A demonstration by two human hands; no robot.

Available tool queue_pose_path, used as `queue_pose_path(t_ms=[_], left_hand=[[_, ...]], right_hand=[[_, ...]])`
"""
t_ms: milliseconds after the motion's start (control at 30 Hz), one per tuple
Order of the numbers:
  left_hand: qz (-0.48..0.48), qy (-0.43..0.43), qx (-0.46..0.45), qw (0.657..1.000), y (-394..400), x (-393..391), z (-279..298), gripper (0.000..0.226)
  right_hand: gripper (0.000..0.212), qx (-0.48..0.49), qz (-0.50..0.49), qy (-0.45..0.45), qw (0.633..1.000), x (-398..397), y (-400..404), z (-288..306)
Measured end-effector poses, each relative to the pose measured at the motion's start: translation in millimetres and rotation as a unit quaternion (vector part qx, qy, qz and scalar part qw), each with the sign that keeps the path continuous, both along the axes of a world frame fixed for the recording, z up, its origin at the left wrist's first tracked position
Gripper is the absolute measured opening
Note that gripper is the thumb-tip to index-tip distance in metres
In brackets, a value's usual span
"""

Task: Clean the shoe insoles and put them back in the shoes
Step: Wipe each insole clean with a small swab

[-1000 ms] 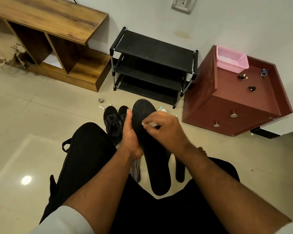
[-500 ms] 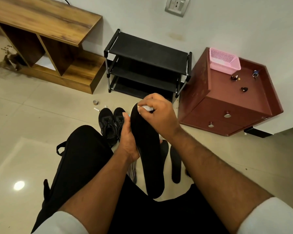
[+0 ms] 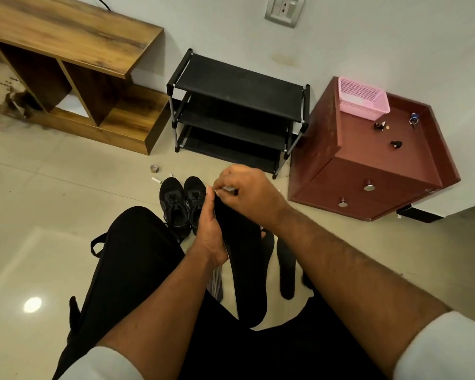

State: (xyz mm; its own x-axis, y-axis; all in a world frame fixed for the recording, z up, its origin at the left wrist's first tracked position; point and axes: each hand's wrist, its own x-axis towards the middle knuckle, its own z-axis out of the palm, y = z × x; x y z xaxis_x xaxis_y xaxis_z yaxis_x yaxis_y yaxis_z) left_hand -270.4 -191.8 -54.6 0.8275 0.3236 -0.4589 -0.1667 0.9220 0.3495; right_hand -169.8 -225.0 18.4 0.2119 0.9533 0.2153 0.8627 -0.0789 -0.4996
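A long black insole stands upright between my knees. My left hand grips its left edge near the top. My right hand is closed on a small white wipe pressed against the insole's toe end. A pair of black shoes sits on the floor just beyond, to the left of my hands. More black insoles lie on the tiles to the right, partly hidden by my right forearm.
A black shoe rack stands against the wall ahead. A red-brown drawer cabinet with a pink basket is to the right, a wooden shelf unit to the left. A small tape roll lies on the floor.
My right hand slid the wipe up the insole from mid-forefoot to the toe tip. The left hand kept its grip on the insole's edge.
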Motion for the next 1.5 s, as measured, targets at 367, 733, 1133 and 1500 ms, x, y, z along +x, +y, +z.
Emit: queue_pose_path(t_ms=[367,733,1133,1500], left_hand=[[0.045,0.001,-0.014,0.999,8,-1,5,0.073],[0.03,-0.01,-0.023,0.999,10,0,7,0.078],[0.021,-0.008,-0.034,0.999,15,0,5,0.084],[0.019,0.003,-0.035,0.999,17,-6,4,0.084]], right_hand=[[0.011,0.021,-0.04,0.029,0.999,-8,2,-1],[0.012,0.027,-0.073,0.008,0.997,4,-2,-3],[0.014,0.005,-0.087,-0.021,0.996,19,-9,-4],[0.016,-0.023,-0.13,-0.05,0.99,27,-7,-9]])
